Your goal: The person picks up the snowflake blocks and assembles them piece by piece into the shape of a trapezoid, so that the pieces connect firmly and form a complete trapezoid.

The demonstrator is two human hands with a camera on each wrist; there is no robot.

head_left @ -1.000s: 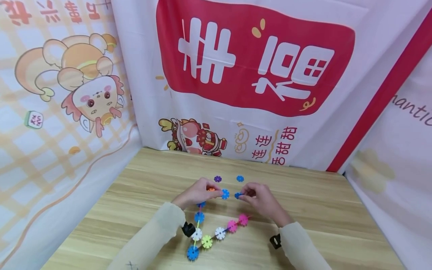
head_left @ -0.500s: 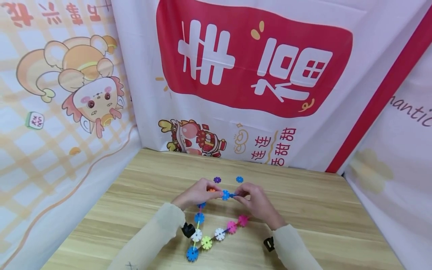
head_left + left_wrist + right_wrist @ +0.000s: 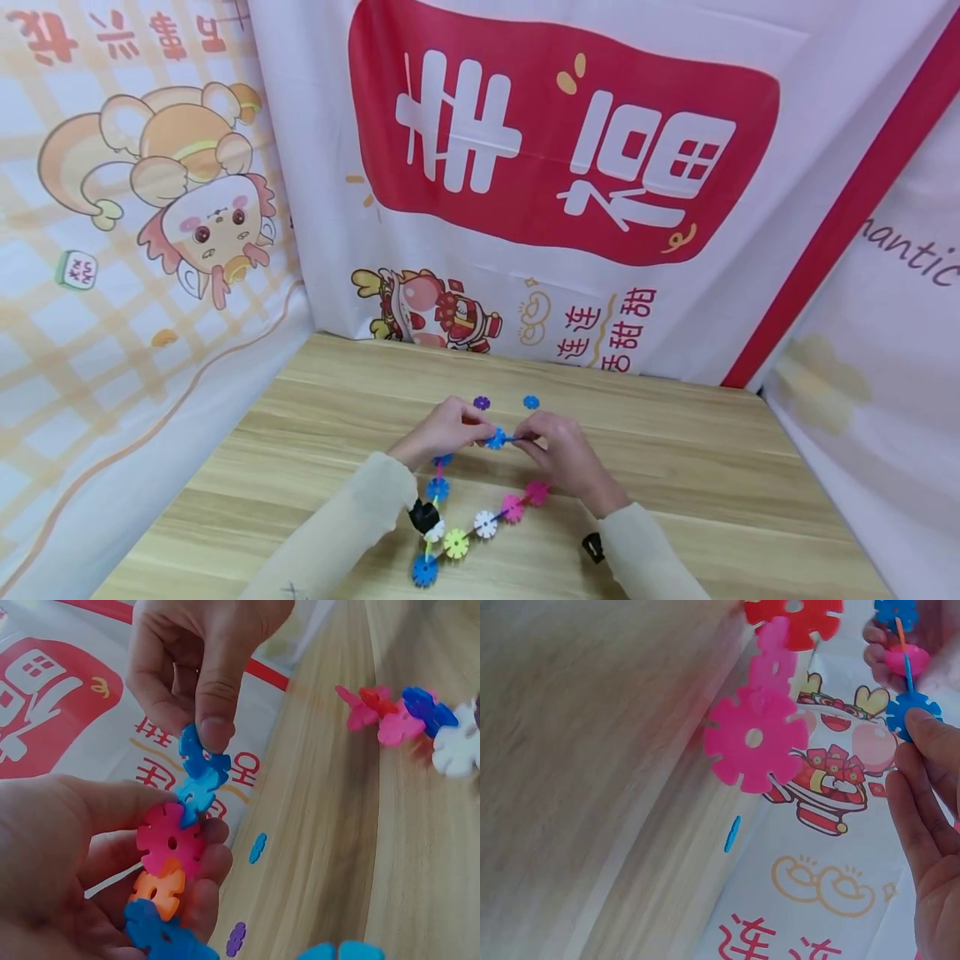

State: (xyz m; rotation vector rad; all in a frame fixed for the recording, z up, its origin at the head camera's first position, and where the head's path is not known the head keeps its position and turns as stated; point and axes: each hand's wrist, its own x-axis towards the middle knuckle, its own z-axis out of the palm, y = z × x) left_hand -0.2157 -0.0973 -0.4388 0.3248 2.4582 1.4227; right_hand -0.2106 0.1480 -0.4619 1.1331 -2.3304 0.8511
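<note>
My left hand (image 3: 446,427) holds a chain of notched plastic discs. In the left wrist view its fingers curl behind a pink disc (image 3: 171,841), an orange disc (image 3: 159,891) and a blue disc (image 3: 159,934). Past the pink one sits a light blue disc (image 3: 196,799). My right hand (image 3: 564,446) pinches another blue disc (image 3: 201,759) between thumb and finger, its edge against the light blue disc; how deep their slots engage is hard to tell. The rest of the chain bends toward me through a yellow-green disc (image 3: 456,544) to a pink end disc (image 3: 537,492).
A loose purple disc (image 3: 482,402) and a loose blue disc (image 3: 531,402) lie beyond my hands on the wooden table (image 3: 712,467). Printed cloth (image 3: 315,208) hangs along the back and both sides.
My right hand has moved left, bringing its blue disc from apart to contact with the chain's blue disc. Both hands then shift slightly toward me.
</note>
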